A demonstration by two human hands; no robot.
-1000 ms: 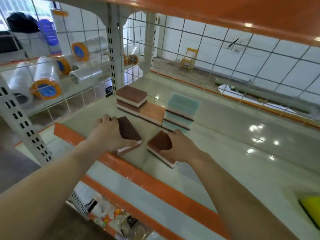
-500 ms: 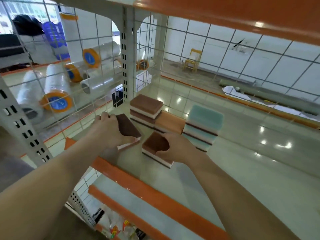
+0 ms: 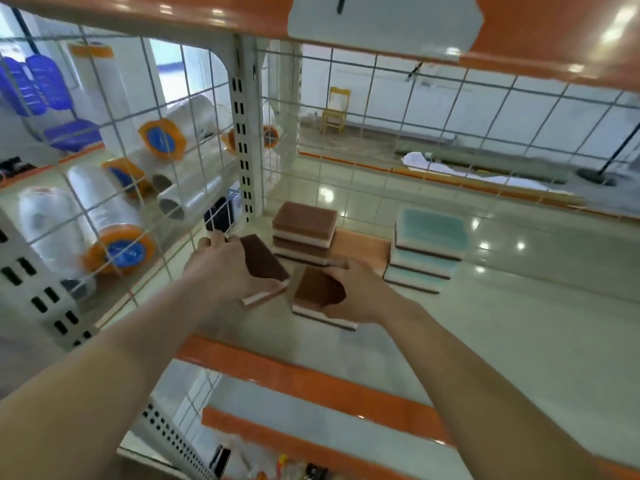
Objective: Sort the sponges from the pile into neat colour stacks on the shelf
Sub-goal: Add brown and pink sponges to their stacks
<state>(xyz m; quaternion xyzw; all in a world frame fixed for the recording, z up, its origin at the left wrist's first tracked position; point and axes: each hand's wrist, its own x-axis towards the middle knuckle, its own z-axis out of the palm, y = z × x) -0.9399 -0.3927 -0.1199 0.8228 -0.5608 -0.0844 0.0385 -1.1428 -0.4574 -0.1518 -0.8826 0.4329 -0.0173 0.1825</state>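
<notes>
My left hand (image 3: 221, 271) grips a dark brown sponge (image 3: 265, 268), tilted and lifted just off the shelf (image 3: 485, 323). My right hand (image 3: 360, 296) holds a lighter brown sponge (image 3: 317, 292) with a white underside, close to the shelf surface. Behind them stands a stack of two brown sponges (image 3: 304, 233). A single orange sponge (image 3: 362, 247) lies to the right of that stack. Further right is a stack of three green sponges (image 3: 427, 247).
A wire grid panel (image 3: 145, 174) and a perforated upright (image 3: 242, 133) close the left side. Rolls of plastic film (image 3: 114, 220) lie beyond the grid. An orange shelf lip (image 3: 311, 379) runs along the front. The upper shelf (image 3: 242, 15) hangs overhead.
Both hands have carried their brown sponges further into the shelf, closer to the brown stack. The camera has moved nearer.
</notes>
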